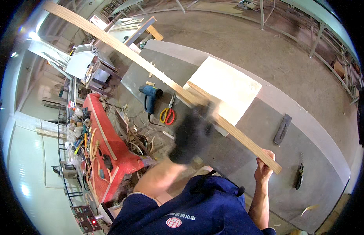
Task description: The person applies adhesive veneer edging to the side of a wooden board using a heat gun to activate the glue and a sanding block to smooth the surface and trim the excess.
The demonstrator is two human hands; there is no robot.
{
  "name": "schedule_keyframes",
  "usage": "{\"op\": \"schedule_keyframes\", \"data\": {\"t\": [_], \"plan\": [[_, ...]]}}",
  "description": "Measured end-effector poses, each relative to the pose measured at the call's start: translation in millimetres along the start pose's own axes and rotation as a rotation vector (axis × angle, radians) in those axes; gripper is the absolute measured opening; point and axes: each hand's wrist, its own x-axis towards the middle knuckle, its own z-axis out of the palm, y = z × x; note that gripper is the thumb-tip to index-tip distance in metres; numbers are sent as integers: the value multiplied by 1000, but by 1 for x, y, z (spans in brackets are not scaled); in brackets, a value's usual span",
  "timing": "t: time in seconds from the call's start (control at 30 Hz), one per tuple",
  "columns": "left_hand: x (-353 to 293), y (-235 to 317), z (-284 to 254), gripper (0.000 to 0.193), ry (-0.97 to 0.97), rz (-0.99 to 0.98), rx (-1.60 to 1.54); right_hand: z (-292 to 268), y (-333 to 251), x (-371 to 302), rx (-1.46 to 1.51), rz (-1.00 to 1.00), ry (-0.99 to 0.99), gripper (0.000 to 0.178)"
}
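Observation:
A long wooden strip (150, 69) runs diagonally from the far upper left to the near right, over the grey worktable (244, 156). Its near end is pinched in my bare right hand (264, 166), thumb on top. My left hand (193, 135), in a black glove, lies across the strip's middle; motion blur hides how its fingers sit. Beside that glove a short, narrow wood piece (198, 89) rests over a pale square board (232, 88). Left of the glove are scissors (168, 113) with red and yellow handles and a blue heat gun (151, 98).
A dark flat bar (283, 129) and a black-handled knife-like tool (299, 176) lie on the table's right. At left stands a red bench (111, 145) cluttered with tools and offcuts. Loose strips and cords (139, 137) cover the floor between. A metal-framed table (322, 23) stands at upper right.

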Motion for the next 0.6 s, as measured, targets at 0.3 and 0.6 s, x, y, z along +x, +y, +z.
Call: {"op": "schedule_keyframes", "data": {"t": [0.3,0.6], "plan": [[-17,-5,-34,39,-119,-545,-1469,11,-3,-4,-132,-89,202,44],[-63,6,-15,50,-123,-668,-2078,16,-37,-73,-155,394,-176,27]]}}
